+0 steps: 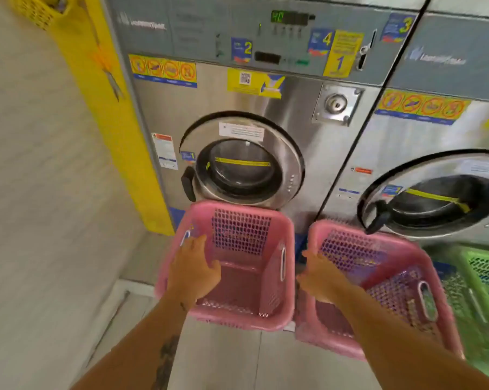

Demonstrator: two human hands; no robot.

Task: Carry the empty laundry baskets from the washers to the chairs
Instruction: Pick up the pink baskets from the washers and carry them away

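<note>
Two empty pink laundry baskets stand side by side on the floor in front of the washers. The left pink basket [246, 266] sits below the door of the left washer [246, 167]. The right pink basket [378, 280] sits below the right washer [440, 201]. My left hand [192, 268] reaches over the left side of the left basket with fingers spread, holding nothing. My right hand [322, 274] hovers over the left rim of the right basket, fingers apart. Whether either hand touches a rim is unclear.
A green basket [482, 280] stands right of the pink ones. A yellow panel [116, 116] flanks the left washer, with a yellow basket [35, 9] at the top left. A pale wall [40, 192] runs along the left. Grey tiled floor [223, 358] lies below.
</note>
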